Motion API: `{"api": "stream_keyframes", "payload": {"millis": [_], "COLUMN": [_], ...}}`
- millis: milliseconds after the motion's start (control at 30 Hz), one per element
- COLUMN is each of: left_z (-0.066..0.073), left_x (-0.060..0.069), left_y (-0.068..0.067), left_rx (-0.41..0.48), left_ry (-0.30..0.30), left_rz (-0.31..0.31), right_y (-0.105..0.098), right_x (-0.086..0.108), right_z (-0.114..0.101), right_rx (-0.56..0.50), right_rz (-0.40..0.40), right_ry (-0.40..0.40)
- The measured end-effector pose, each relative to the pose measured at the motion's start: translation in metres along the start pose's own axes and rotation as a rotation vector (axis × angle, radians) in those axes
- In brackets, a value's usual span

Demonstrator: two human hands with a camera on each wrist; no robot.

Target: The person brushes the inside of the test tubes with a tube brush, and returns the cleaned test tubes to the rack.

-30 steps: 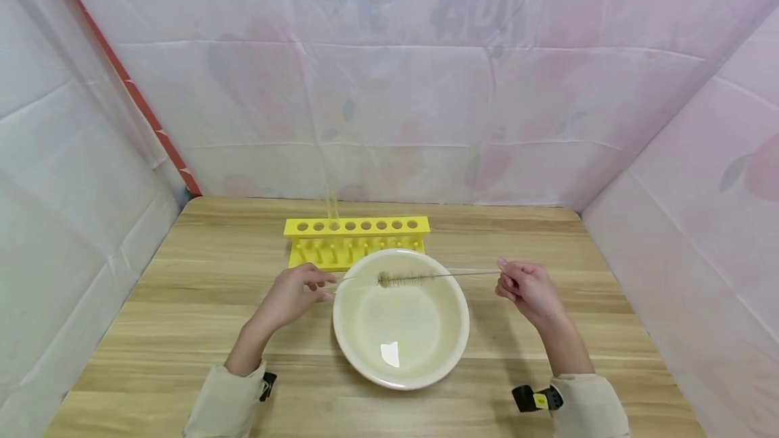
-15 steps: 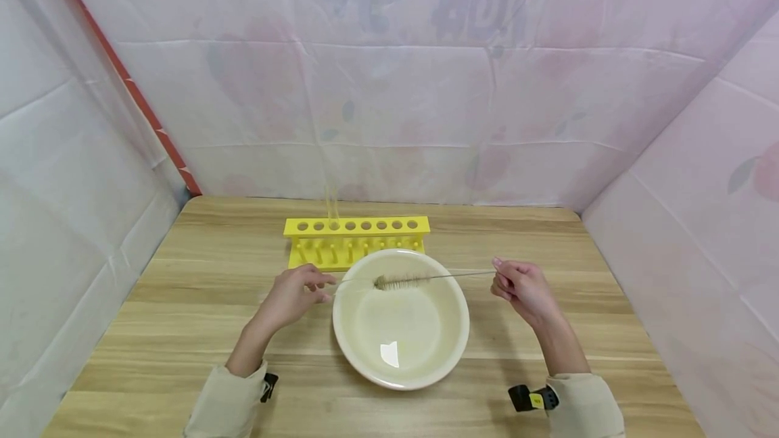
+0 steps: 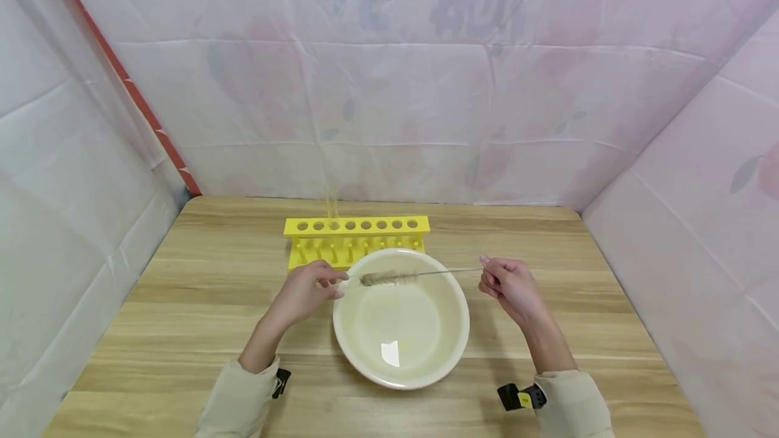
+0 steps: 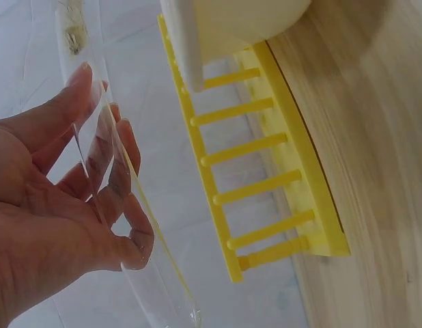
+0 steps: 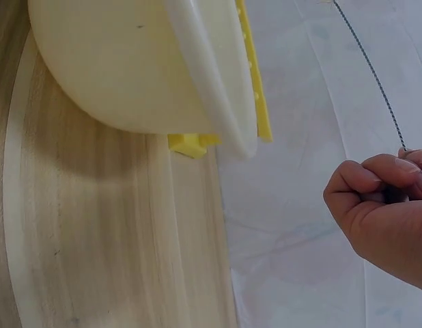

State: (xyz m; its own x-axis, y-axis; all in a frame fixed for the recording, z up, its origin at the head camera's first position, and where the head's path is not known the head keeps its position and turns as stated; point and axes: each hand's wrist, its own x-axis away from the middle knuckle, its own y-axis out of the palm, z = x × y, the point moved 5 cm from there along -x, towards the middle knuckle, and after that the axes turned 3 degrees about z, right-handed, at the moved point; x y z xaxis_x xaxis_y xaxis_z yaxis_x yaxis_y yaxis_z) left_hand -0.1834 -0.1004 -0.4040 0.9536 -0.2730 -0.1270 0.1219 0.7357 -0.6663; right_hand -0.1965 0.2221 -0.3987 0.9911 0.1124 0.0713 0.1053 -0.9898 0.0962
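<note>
My left hand holds a clear glass test tube between thumb and fingers, left of the cream basin. In the left wrist view the tube slants down past the fingers, and the brush's bristly tip shows within its upper part. The test tube brush lies level above the basin's back part, its bristles toward my left hand. Its thin twisted wire handle is pinched by my right hand, right of the basin. How far the tube reaches over the bristles is hard to see from the head view.
Behind the basin stands a yellow test tube rack, partly hidden by the rim. Another clear tube stands upright in one of its holes. The wooden table is bordered by white printed sheets.
My right hand has moved left, carrying the brush left toward my left hand. The left hand has shifted slightly right with the tube. Basin and rack stay put.
</note>
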Motion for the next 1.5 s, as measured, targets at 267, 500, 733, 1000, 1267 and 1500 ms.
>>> {"api": "stream_keyframes", "payload": {"millis": [267, 500, 733, 1000, 1267, 1500], "left_z": [0.013, 0.03, 0.057, 0.061, 0.055, 0.052], "left_x": [-0.006, -0.014, -0.021, -0.023, -0.024, -0.026], "left_y": [0.003, -0.001, 0.014, 0.019, 0.018, 0.017], "left_rx": [0.021, 0.041, 0.083, 0.052, 0.066, 0.126], "left_ry": [-0.031, -0.028, 0.021, 0.037, 0.028, 0.057], "left_rz": [-0.015, 0.012, -0.056, -0.071, -0.119, -0.155], "right_y": [0.016, 0.028, 0.063, 0.071, 0.069, 0.067], "right_x": [-0.004, -0.008, -0.009, -0.01, -0.012, -0.011], "right_z": [-0.01, -0.02, -0.013, -0.004, -0.005, -0.011], "right_rx": [0.006, 0.0, 0.166, 0.189, 0.309, 0.379], "right_rz": [0.038, 0.051, 0.035, 0.04, -0.025, -0.029], "right_ry": [0.002, -0.022, -0.013, 0.03, -0.049, -0.171]}}
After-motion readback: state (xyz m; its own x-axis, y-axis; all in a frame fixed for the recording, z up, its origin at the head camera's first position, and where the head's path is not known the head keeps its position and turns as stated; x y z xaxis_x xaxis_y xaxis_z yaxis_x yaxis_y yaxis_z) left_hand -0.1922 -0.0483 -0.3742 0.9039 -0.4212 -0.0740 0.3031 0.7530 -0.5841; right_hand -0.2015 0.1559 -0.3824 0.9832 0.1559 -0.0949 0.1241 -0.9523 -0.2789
